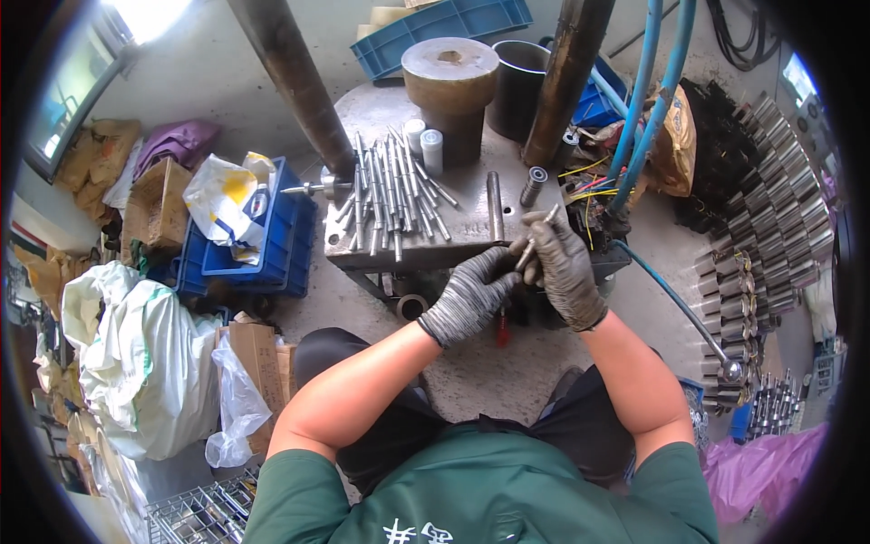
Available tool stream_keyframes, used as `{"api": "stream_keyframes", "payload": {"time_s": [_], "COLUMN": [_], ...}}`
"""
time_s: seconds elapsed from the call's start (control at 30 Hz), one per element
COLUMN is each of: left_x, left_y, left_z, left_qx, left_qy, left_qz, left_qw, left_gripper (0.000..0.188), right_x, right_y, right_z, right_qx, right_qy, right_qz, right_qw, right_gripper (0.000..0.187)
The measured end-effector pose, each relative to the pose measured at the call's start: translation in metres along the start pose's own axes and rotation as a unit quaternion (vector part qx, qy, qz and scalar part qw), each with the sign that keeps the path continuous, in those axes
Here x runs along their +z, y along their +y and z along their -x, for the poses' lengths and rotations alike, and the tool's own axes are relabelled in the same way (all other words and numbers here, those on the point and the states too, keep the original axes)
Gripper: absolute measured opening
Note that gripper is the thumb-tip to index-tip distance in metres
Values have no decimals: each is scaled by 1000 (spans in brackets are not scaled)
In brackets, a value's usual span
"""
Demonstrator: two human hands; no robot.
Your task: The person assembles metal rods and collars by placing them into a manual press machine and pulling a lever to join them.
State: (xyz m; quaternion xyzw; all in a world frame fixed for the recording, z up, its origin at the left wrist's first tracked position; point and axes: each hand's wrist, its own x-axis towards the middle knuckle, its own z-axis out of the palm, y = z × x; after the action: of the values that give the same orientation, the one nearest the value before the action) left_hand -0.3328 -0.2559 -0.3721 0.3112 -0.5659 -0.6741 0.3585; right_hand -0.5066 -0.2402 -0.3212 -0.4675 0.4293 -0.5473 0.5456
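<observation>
Both my hands wear grey, dirt-stained work gloves and meet just over the front edge of a steel press table (462, 222). A short, slim metal shaft (528, 251) slants between them. My right hand (564, 267) is closed round it, with its upper end poking out past the fingers. My left hand (480, 288) pinches at the lower end, its fingertips partly hidden. Close by on the table lie a plain steel rod (495, 207) and a short cylinder with a bearing-like end (533, 187). Left of these is a loose pile of slim metal shafts (390, 190).
A thick round steel block (450, 68) stands at the table's back, beside two white-topped cylinders (431, 152). Two steel columns (566, 82) rise from the table. Blue crates (294, 245) sit at left; a ball-ended lever (684, 313) and stacked metal cylinders (779, 199) are at right.
</observation>
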Motion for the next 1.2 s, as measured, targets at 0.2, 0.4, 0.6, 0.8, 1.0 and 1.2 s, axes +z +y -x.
{"api": "stream_keyframes", "payload": {"time_s": [0.2, 0.4, 0.6, 0.8, 1.0, 1.2], "left_x": [-18, -108, -289, -337, -303, -326], "left_y": [24, 82, 41, -42, -43, -64], "left_z": [-8, -2, 31, 29, 5, -4], "left_qx": [40, 232, 81, -208, -171, -124], "left_qy": [113, 345, 618, 482, 383, 280], "left_qz": [-65, 17, 250, 100, 117, 167], "left_qw": [991, 909, 741, 845, 900, 937], "left_gripper": [25, 17, 16, 34, 30, 30], "right_x": [-6, -68, -81, -75, -82, -85], "right_y": [-30, 18, 25, 14, 5, 4], "right_z": [-19, -50, -43, -27, -1, 13], "right_qx": [-228, -15, -45, 24, 15, -2], "right_qy": [67, 102, 149, 121, 111, 80], "right_qz": [79, 202, 152, 43, 84, 108], "right_qw": [968, 974, 976, 991, 990, 991], "right_gripper": [23, 26, 26, 26, 26, 25]}}
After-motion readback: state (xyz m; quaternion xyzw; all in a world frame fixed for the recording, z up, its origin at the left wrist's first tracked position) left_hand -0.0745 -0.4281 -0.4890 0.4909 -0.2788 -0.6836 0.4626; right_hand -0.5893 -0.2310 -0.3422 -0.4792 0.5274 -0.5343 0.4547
